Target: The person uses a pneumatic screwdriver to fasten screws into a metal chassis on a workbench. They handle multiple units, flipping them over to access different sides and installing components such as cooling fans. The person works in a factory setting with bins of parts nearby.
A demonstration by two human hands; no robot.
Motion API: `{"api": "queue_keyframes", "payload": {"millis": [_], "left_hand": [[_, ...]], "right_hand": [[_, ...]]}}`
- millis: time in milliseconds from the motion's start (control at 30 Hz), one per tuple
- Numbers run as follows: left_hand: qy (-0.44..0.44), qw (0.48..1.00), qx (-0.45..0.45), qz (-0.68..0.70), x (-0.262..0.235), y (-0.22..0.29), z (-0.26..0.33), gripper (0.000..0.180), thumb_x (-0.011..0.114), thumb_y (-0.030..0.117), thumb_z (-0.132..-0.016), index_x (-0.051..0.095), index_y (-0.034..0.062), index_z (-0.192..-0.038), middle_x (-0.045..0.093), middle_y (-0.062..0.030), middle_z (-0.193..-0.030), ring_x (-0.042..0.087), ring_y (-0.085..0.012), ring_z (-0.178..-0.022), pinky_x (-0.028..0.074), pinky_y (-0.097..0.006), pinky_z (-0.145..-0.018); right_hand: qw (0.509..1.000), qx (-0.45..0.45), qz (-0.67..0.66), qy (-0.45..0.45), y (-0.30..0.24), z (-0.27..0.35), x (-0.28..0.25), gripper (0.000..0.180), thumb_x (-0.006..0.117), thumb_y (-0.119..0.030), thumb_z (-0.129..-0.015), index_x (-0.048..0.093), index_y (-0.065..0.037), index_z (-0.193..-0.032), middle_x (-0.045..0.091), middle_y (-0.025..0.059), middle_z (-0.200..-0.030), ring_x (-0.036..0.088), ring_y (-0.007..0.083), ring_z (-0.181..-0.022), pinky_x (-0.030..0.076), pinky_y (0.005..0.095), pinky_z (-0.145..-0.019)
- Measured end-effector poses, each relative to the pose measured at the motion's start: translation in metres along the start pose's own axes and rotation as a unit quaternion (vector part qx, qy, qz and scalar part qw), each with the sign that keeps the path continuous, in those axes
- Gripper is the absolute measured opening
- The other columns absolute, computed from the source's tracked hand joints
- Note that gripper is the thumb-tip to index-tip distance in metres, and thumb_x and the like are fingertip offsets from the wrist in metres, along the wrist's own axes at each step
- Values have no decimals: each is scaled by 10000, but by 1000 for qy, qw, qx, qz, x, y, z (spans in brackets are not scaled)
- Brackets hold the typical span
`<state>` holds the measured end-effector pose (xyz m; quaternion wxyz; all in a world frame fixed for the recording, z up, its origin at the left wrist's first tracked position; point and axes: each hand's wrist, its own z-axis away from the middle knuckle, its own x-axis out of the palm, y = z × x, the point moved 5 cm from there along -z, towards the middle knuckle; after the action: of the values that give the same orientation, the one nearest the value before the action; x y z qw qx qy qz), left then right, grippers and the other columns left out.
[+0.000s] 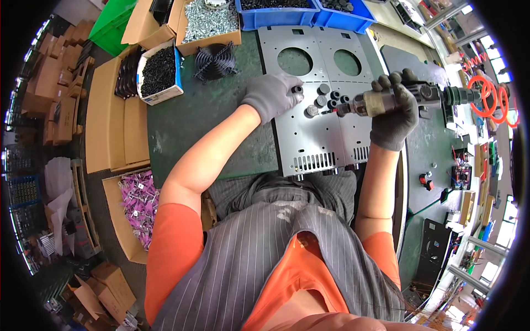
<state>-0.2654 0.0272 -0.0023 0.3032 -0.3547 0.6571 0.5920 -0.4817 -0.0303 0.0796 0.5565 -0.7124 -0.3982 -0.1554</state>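
Two silver metal panels [301,129], each with a large round hole and slots, lie side by side on the green table. My left hand [270,96], in a grey glove, is over the left panel, its fingers closed on a small black rubber foot [297,89]. Several more black feet [321,101] are scattered near the seam between the panels. My right hand [396,113], in a dark glove, is wrapped round a pneumatic screwdriver [372,103] held nearly level. The tool's tip points left at a round foot [312,111]; whether they touch, I cannot tell.
Beyond the panels stand blue bins [276,17] of black parts. Far left are a carton of screws [212,25], a small box of black screws [160,71] and black fan guards [214,62]. Purple parts [139,204] fill a carton at left. A red coiled hose [488,99] hangs right.
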Motion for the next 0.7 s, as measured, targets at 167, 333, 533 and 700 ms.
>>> {"api": "queue_keyframes", "payload": {"millis": [167, 333, 533, 700], "left_hand": [[54, 986, -61, 148, -21, -42, 15, 363, 667, 237, -841, 623, 30, -1135, 648, -139, -1089, 645, -226, -974, 496, -308, -869], [39, 982, -47, 181, -16, -48, 29, 337, 647, 297, -829, 651, 62, -1071, 666, -148, -1010, 635, -292, -930, 487, -366, -824], [-7, 995, -64, 76, 1, -45, 28, 342, 605, 361, -855, 627, 128, -1103, 644, -121, -1000, 607, -301, -948, 474, -411, -814], [26, 997, -45, 58, 0, -42, 28, 295, 629, 360, -838, 626, 114, -1002, 641, -115, -928, 607, -304, -892, 476, -402, -772]], "right_hand": [[999, 0, 33, -1, 17, -13, 18, 405, 593, -37, -762, 497, -54, -1155, 535, 93, -966, 562, 239, -861, 474, 399, -825], [994, 24, 108, -22, 52, -30, 40, 395, 584, -42, -764, 500, -52, -1149, 535, 95, -939, 565, 249, -888, 463, 410, -851], [972, 11, 204, -117, 93, -40, 85, 307, 590, -4, -750, 524, -12, -1049, 569, 115, -894, 622, 237, -787, 535, 364, -724], [955, 49, 253, -145, 116, -41, 99, 278, 620, -19, -719, 537, 26, -981, 604, 106, -801, 633, 192, -698, 525, 307, -642]]}}
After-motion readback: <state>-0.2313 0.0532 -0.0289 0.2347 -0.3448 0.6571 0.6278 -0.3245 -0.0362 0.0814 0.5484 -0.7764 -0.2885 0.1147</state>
